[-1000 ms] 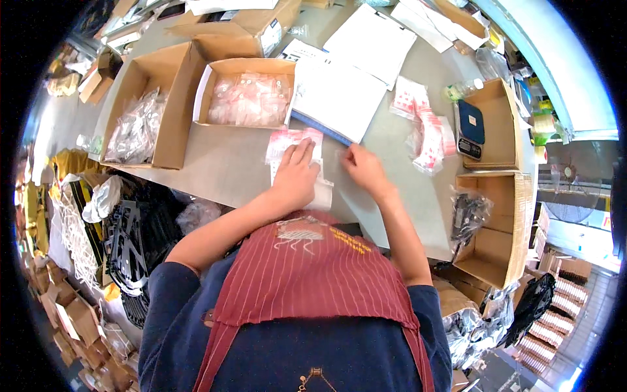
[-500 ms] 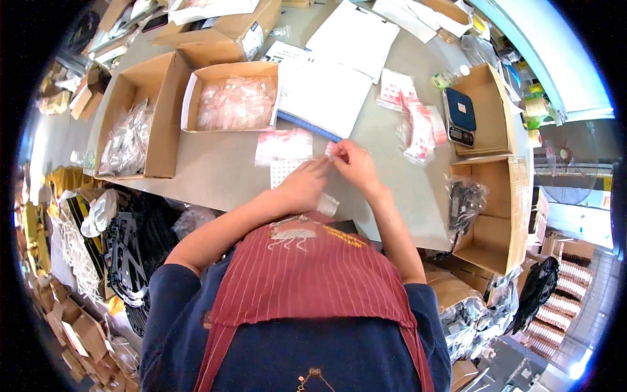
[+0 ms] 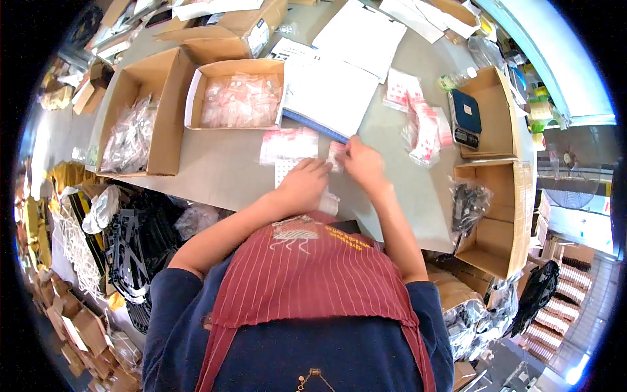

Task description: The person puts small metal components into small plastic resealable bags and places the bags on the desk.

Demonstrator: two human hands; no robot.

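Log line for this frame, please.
left hand: on table | right hand: pinching small clear bag | bag stack beside

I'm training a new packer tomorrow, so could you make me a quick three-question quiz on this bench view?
1. True or false: both hands, the left hand and the right hand, are together at one small bag.
2. Which box holds the heap of small clear bags? A) the shallow box beside the white pad B) the box on the right that holds the scale
3. Fill in: the loose red-and-clear bags lie on the table to the ____ of the scale.

Key: 1 true; 2 A; 3 left
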